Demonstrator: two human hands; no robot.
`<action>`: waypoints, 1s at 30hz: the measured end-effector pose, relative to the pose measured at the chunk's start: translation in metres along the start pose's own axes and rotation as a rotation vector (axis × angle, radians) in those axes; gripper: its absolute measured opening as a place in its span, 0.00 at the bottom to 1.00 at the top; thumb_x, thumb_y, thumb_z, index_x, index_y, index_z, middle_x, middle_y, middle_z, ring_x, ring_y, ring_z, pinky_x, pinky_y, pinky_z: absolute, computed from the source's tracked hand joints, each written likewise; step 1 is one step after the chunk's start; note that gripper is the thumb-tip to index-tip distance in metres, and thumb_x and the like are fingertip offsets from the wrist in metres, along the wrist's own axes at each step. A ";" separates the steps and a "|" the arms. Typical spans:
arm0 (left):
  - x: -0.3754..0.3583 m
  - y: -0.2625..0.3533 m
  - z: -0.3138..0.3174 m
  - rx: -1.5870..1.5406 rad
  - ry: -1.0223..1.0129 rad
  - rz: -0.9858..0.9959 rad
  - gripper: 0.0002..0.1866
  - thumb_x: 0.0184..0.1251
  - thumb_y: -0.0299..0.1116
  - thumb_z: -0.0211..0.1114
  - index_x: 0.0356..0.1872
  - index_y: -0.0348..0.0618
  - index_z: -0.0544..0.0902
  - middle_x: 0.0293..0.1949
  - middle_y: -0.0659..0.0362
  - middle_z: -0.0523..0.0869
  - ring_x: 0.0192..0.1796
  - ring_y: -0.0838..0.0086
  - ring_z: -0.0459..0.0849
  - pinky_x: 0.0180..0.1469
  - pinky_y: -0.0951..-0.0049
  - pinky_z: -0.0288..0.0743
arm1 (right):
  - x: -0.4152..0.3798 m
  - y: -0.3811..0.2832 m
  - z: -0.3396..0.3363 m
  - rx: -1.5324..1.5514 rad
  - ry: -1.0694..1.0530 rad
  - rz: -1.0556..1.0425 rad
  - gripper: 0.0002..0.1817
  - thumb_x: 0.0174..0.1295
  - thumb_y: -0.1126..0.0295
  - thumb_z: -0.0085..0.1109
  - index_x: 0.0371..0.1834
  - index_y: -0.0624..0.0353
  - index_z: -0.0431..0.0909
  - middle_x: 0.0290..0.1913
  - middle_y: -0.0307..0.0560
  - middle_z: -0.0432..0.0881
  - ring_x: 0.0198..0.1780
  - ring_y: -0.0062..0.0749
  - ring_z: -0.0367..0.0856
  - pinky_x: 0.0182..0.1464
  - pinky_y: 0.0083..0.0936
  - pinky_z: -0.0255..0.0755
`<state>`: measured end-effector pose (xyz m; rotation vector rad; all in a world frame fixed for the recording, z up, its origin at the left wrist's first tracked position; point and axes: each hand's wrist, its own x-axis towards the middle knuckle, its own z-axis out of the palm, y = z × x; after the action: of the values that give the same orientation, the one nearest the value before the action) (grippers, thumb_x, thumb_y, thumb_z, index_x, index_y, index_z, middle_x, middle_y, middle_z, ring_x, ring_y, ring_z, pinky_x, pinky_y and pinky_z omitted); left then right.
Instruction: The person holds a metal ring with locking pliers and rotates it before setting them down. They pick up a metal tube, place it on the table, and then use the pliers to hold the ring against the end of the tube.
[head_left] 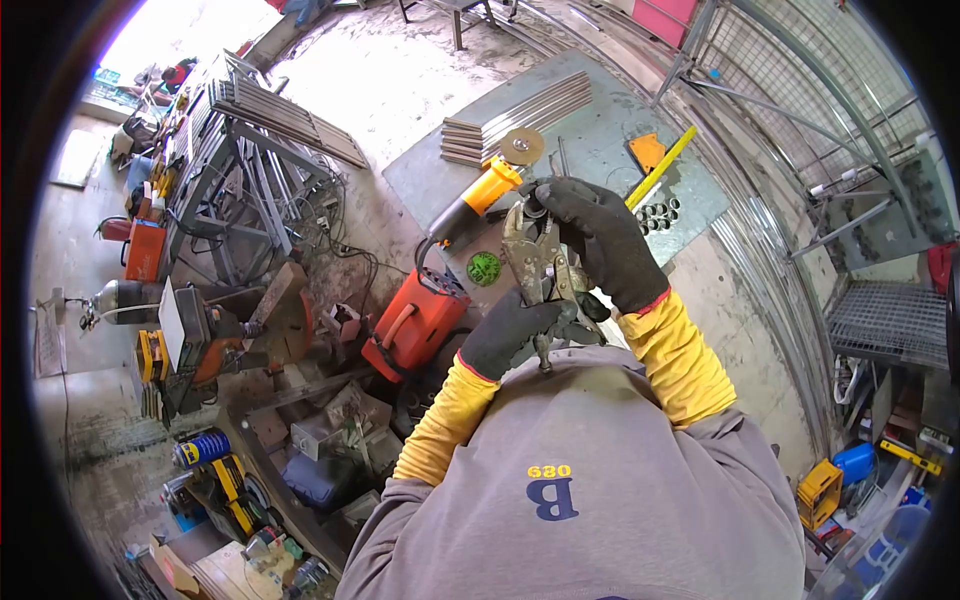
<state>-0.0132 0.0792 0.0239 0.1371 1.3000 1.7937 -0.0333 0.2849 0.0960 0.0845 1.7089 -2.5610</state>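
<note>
Beside the orange grinder (490, 186), gloved left hand (512, 335) curls fingers around locking pliers (527, 255); right hand (612, 240), fingers together, grips their jaw end.

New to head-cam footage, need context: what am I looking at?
No robot: a person works in dark gloves. The single picture comes from a camera on their head, looking forward and down. The left hand grips locking pliers; the right hand curls by their jaw end, at a small dark round piece. The grey sheet ahead carries metal strips, small rings and a yellow bar. An angle grinder lies near its left edge.
</note>
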 end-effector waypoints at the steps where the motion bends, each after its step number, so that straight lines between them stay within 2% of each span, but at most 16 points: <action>1: 0.001 0.002 0.002 -0.016 0.014 -0.004 0.23 0.76 0.30 0.68 0.69 0.34 0.79 0.52 0.58 0.90 0.50 0.73 0.89 0.53 0.70 0.83 | 0.001 0.008 -0.005 -0.003 -0.002 0.000 0.18 0.80 0.66 0.62 0.64 0.68 0.85 0.51 0.46 0.91 0.51 0.23 0.89 0.54 0.21 0.82; 3: -0.006 0.014 0.011 -0.057 -0.016 0.016 0.23 0.77 0.31 0.68 0.68 0.34 0.79 0.52 0.58 0.90 0.51 0.73 0.89 0.54 0.70 0.83 | 0.003 0.022 -0.012 -0.204 -0.065 -0.217 0.18 0.81 0.71 0.58 0.67 0.68 0.82 0.58 0.53 0.89 0.56 0.29 0.89 0.62 0.25 0.83; 5: -0.007 0.019 0.014 -0.095 -0.048 0.034 0.22 0.78 0.31 0.67 0.68 0.34 0.79 0.52 0.57 0.90 0.51 0.73 0.89 0.56 0.70 0.83 | 0.005 0.023 -0.014 -0.106 -0.086 -0.175 0.17 0.81 0.73 0.57 0.68 0.68 0.82 0.61 0.55 0.87 0.59 0.31 0.89 0.65 0.27 0.83; 7: -0.004 0.017 0.014 -0.136 -0.080 0.032 0.22 0.79 0.34 0.67 0.68 0.33 0.79 0.53 0.51 0.91 0.50 0.65 0.92 0.54 0.64 0.87 | 0.007 0.023 -0.016 -0.006 -0.105 -0.132 0.17 0.81 0.74 0.55 0.68 0.68 0.82 0.64 0.57 0.86 0.61 0.33 0.89 0.67 0.29 0.82; 9: -0.004 0.017 0.015 -0.085 -0.058 0.054 0.23 0.80 0.35 0.67 0.68 0.32 0.79 0.51 0.49 0.91 0.49 0.63 0.93 0.53 0.63 0.88 | 0.009 0.022 -0.020 -0.358 -0.168 -0.396 0.18 0.82 0.73 0.55 0.69 0.68 0.82 0.66 0.57 0.85 0.61 0.33 0.89 0.67 0.29 0.83; 10: -0.004 0.018 0.015 -0.031 -0.036 0.076 0.23 0.81 0.37 0.67 0.68 0.32 0.79 0.50 0.48 0.92 0.48 0.61 0.93 0.52 0.62 0.89 | 0.008 0.022 -0.018 -0.358 -0.169 -0.397 0.18 0.82 0.73 0.55 0.69 0.68 0.82 0.66 0.57 0.85 0.61 0.33 0.89 0.67 0.29 0.83; 12: -0.003 0.012 0.009 -0.081 -0.070 0.071 0.23 0.81 0.38 0.66 0.66 0.32 0.80 0.48 0.48 0.92 0.47 0.62 0.93 0.51 0.62 0.89 | 0.007 0.016 -0.012 -0.106 -0.116 -0.171 0.18 0.83 0.67 0.56 0.66 0.67 0.84 0.61 0.55 0.88 0.62 0.33 0.89 0.67 0.30 0.83; 13: -0.002 0.009 0.005 -0.131 -0.103 0.065 0.22 0.82 0.40 0.66 0.65 0.32 0.81 0.47 0.49 0.92 0.46 0.62 0.93 0.49 0.63 0.89 | 0.007 0.009 -0.011 -0.106 -0.115 -0.173 0.18 0.83 0.67 0.56 0.66 0.67 0.84 0.61 0.55 0.88 0.62 0.33 0.89 0.67 0.30 0.83; 15: -0.002 0.008 -0.005 -0.124 -0.143 0.044 0.21 0.82 0.41 0.66 0.63 0.33 0.82 0.45 0.49 0.92 0.45 0.63 0.93 0.48 0.63 0.89 | 0.008 -0.008 -0.010 0.190 -0.059 0.151 0.22 0.82 0.56 0.60 0.63 0.65 0.86 0.54 0.48 0.90 0.52 0.26 0.89 0.59 0.27 0.84; 18: -0.007 0.012 -0.011 -0.083 -0.165 -0.003 0.20 0.81 0.42 0.66 0.59 0.33 0.83 0.44 0.50 0.92 0.43 0.64 0.93 0.47 0.63 0.89 | 0.019 -0.015 -0.030 -0.056 -0.070 0.195 0.25 0.79 0.50 0.63 0.59 0.62 0.89 0.47 0.40 0.90 0.42 0.19 0.84 0.50 0.22 0.80; 19: -0.008 0.013 -0.010 -0.046 -0.141 -0.023 0.20 0.81 0.42 0.66 0.58 0.33 0.83 0.43 0.50 0.92 0.42 0.65 0.93 0.46 0.63 0.89 | 0.024 -0.018 -0.034 -0.059 -0.063 0.193 0.25 0.79 0.50 0.63 0.59 0.62 0.89 0.47 0.40 0.90 0.42 0.19 0.84 0.50 0.22 0.80; 21: -0.007 0.011 -0.011 -0.095 -0.136 -0.009 0.20 0.80 0.42 0.66 0.58 0.33 0.83 0.43 0.50 0.92 0.43 0.64 0.93 0.45 0.63 0.89 | 0.030 -0.024 -0.038 -0.296 -0.210 0.184 0.24 0.77 0.50 0.64 0.55 0.62 0.91 0.42 0.36 0.88 0.35 0.16 0.78 0.45 0.19 0.75; 23: -0.007 0.012 -0.012 -0.104 -0.182 0.011 0.20 0.80 0.40 0.66 0.60 0.33 0.83 0.45 0.49 0.92 0.44 0.63 0.93 0.45 0.61 0.90 | 0.030 -0.031 -0.034 -0.371 -0.233 0.166 0.22 0.77 0.54 0.63 0.53 0.63 0.92 0.41 0.38 0.90 0.37 0.17 0.80 0.44 0.19 0.75; 25: -0.007 0.020 -0.001 -0.142 -0.169 0.007 0.20 0.80 0.39 0.65 0.61 0.32 0.82 0.46 0.48 0.91 0.45 0.62 0.93 0.46 0.60 0.90 | 0.033 -0.033 -0.034 -0.522 -0.272 0.151 0.23 0.78 0.56 0.63 0.60 0.66 0.89 0.50 0.43 0.92 0.48 0.22 0.86 0.54 0.23 0.79; 29: -0.003 0.019 0.004 -0.180 -0.080 0.033 0.20 0.81 0.33 0.65 0.65 0.32 0.81 0.50 0.48 0.91 0.47 0.60 0.93 0.48 0.56 0.91 | 0.027 -0.007 -0.029 -0.355 -0.241 0.052 0.21 0.80 0.59 0.61 0.62 0.66 0.88 0.55 0.47 0.91 0.51 0.26 0.88 0.55 0.27 0.81; 30: -0.001 0.018 0.005 -0.182 -0.075 0.040 0.20 0.81 0.33 0.65 0.65 0.32 0.81 0.50 0.48 0.91 0.47 0.60 0.93 0.48 0.56 0.91 | 0.024 0.011 -0.030 -0.435 -0.232 -0.184 0.21 0.81 0.60 0.58 0.63 0.66 0.86 0.57 0.50 0.90 0.53 0.29 0.88 0.57 0.30 0.82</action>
<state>-0.0202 0.0807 0.0407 0.1289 1.0823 1.9128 -0.0562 0.3085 0.0726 -0.3901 2.2077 -2.1331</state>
